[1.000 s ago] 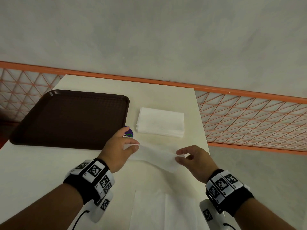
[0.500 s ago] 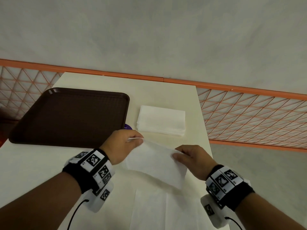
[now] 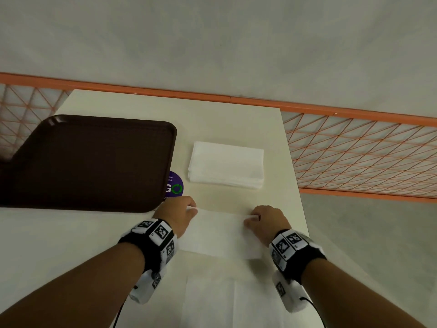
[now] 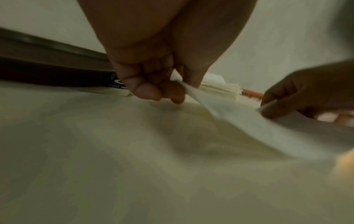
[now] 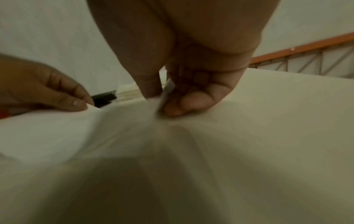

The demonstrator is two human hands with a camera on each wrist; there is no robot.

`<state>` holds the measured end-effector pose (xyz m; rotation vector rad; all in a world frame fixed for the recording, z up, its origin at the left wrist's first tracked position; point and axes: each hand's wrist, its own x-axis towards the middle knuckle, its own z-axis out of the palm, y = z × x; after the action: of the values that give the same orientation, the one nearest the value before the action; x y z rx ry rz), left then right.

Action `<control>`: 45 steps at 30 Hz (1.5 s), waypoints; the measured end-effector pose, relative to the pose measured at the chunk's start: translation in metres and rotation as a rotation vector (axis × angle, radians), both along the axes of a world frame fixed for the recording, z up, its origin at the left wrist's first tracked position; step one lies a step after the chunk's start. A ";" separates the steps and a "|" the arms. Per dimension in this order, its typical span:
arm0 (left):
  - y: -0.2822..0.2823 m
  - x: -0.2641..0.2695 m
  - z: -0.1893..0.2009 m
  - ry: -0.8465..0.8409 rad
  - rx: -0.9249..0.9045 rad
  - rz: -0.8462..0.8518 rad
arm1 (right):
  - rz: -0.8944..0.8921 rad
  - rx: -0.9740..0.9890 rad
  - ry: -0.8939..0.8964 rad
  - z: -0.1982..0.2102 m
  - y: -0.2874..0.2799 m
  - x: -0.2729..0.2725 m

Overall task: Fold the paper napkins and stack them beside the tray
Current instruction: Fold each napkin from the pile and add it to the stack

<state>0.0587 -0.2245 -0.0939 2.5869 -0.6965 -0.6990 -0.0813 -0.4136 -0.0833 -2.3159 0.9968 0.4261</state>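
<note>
Left hand: I am pinching the far left corner of the folded napkin (image 3: 220, 233) with my left hand (image 3: 176, 215), thumb against curled fingers, the paper caught between them.
Right hand: my right hand (image 3: 266, 223) is pinching the far right corner the same way, so both hands are gripping one napkin and nothing else.
Where the napkin is: it is hanging from its far edge just above the table (image 3: 71, 245), between the stack of folded napkins (image 3: 225, 165) and the unfolded sheets (image 3: 231, 301) nearest me.
Where it is going: I am judging the stack, just beside the brown tray (image 3: 89, 162) on its right, to be the target, with a bare strip of table between.
Doing it well: I am keeping both corners level and the far edge taut, so that the fold is not springing open; I am aiming to square the edge to the stack before letting go.
Risk: thin paper is likely to sag or slide if one pinch is loosening first.
Head view only: it is giving me the layout, including a purple sticker (image 3: 175, 184) partly under the tray's corner.
Wrist views only: they are showing me the pinches from beneath, though both are blurred; the stack's layered edge (image 4: 220, 88) is showing there side-on.
</note>
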 end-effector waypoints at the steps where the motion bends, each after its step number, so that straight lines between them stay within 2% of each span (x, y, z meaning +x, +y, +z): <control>1: -0.002 0.000 0.000 -0.050 0.063 -0.030 | 0.002 -0.056 0.020 0.000 0.001 0.001; 3: -0.004 0.000 0.001 -0.191 0.151 -0.103 | 0.094 -0.161 0.022 0.003 0.003 0.002; 5: -0.005 -0.004 0.001 -0.325 0.102 -0.206 | 0.238 -0.217 -0.052 0.006 0.010 0.002; 6: -0.006 -0.008 -0.001 -0.335 0.062 -0.268 | 0.320 -0.218 -0.083 0.006 0.015 0.002; 9: -0.010 -0.027 -0.009 -0.235 0.084 -0.455 | 0.534 -0.180 -0.031 -0.004 0.034 0.001; 12: -0.009 -0.043 -0.019 -0.156 0.283 -0.513 | 0.605 -0.161 0.088 -0.020 0.039 -0.003; 16: 0.004 -0.042 -0.029 -0.190 0.398 -0.583 | 0.671 -0.248 0.120 -0.031 0.026 -0.020; 19: 0.013 -0.032 -0.022 -0.169 0.446 -0.537 | 0.585 -0.274 0.124 -0.031 0.009 -0.034; 24: 0.002 -0.023 0.000 -0.185 0.327 -0.389 | 0.489 -0.302 0.055 -0.014 0.003 -0.029; 32: -0.015 -0.020 0.008 0.105 0.295 -0.044 | 0.184 -0.022 0.152 -0.001 0.012 -0.006; 36: -0.002 -0.018 0.010 0.180 0.288 0.033 | 0.109 0.055 0.153 0.000 0.012 -0.012; 40: 0.017 -0.012 0.006 0.358 0.061 0.181 | -0.151 0.359 -0.069 0.001 0.002 -0.024; 43: 0.023 -0.010 0.008 0.625 -0.261 0.437 | -0.411 0.622 -0.264 0.007 0.000 -0.028; 45: 0.023 -0.013 0.013 0.798 -0.399 0.590 | -0.491 0.691 -0.352 0.009 -0.001 -0.027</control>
<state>0.0453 -0.2017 -0.0810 1.7664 0.1669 -1.1217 -0.1082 -0.4144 -0.0745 -1.4093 0.9960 0.1184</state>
